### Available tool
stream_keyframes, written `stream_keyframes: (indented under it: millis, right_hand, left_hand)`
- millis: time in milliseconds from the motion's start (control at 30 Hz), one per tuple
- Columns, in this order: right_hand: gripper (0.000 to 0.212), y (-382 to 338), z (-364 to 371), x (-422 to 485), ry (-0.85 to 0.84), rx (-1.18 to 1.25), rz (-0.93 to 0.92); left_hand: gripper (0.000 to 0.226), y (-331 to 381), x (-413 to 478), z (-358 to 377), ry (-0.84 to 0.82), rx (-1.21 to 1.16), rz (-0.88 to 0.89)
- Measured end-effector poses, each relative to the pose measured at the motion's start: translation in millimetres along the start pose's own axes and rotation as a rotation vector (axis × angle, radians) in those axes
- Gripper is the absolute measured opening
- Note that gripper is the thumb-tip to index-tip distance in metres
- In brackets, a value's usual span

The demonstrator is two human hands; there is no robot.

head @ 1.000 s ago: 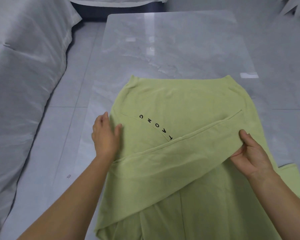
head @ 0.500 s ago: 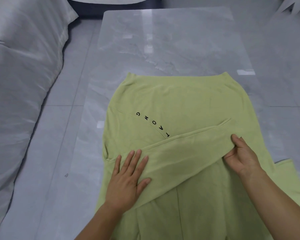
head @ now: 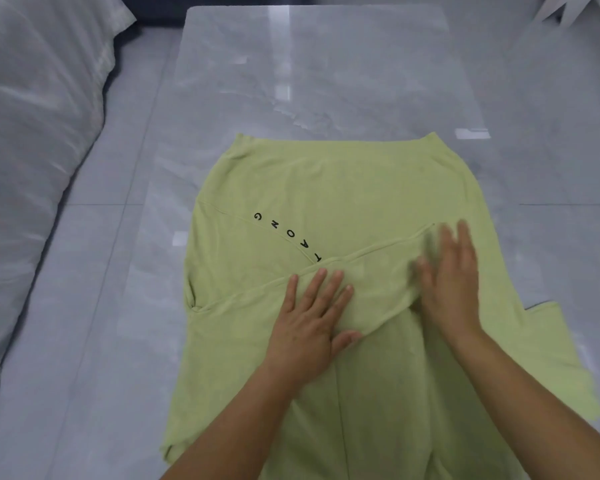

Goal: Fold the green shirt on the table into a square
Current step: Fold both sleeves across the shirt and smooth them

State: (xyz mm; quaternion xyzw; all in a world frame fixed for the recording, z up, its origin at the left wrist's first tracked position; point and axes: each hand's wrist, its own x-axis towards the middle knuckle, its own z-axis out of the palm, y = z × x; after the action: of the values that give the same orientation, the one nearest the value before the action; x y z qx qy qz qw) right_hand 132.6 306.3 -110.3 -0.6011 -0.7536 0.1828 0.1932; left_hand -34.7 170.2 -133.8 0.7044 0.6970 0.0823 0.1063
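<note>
Found both forearms entering from the near edge over the lower part of the green shirt (head: 361,393), spread flat on the near half of the table (head: 326,81). Noted left hand (head: 309,327) laid palm down, fingers straight and spread, on the sleeve (head: 257,296) folded slantwise across the body. Judged to be pinning that fold in place. Noted right hand (head: 447,282) just beside it, flat, fingers extended, blurred, holding nothing. Judged to be smoothing the sleeve's far end. Recorded hands as apart but close, neither gripping cloth. Marked second sleeve (head: 561,358) sticking out unfolded at right. Beyond, logged black lettering (head: 288,233), its near end at the sleeve's edge. Farther out, bare glossy tabletop. Left of table, pale cushion (head: 32,150). Assessed as early stage, with the second sleeve and the squaring folds yet to do.
</note>
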Motion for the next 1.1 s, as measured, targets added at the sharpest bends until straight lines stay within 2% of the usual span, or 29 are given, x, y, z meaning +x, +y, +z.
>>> stream_keyframes:
  millis: [67, 167, 233, 333, 533, 633, 867, 933, 1000, 1100]
  right_hand:
    - [0.064, 2, 16, -12, -0.115, -0.185, -0.178]
    - [0.075, 7, 33, -21, -0.207, -0.323, -0.153]
    - [0.074, 11, 38, -21, -0.205, -0.361, -0.141]
    - [0.071, 13, 38, -20, -0.205, -0.382, -0.137]
    - [0.064, 15, 40, -18, -0.167, -0.406, -0.141]
    - [0.067, 11, 39, -18, -0.182, -0.395, -0.129]
    - [0.095, 7, 14, -7, -0.477, -0.289, -0.081]
    - [0.093, 15, -6, -17, -0.402, -0.132, -0.043]
    - [0.081, 30, -31, -45, -0.196, 0.044, 0.063]
    - [0.076, 73, -72, -101, 0.033, 0.166, 0.44]
  left_hand:
    - [0.068, 0, 2, 7, -0.029, 0.002, -0.028]
    - [0.068, 1, -1, 11, -0.022, 0.002, -0.039]
    - [0.069, 3, 2, 7, -0.009, 0.009, -0.061]
    - [0.069, 8, 8, 0, -0.006, -0.013, -0.126]
    - [0.067, 2, 11, 9, -0.008, 0.014, -0.098]
    - [0.068, 4, 11, 7, -0.012, 0.011, -0.112]
    - [0.067, 0, 5, -4, -0.086, 0.048, -0.087]
    - [0.062, 4, -14, -11, -0.016, 0.024, -0.078]
    - [0.059, 10, -45, -11, 0.046, -0.033, -0.127]
    - [0.061, 12, -83, 3, -0.048, -0.003, -0.137]
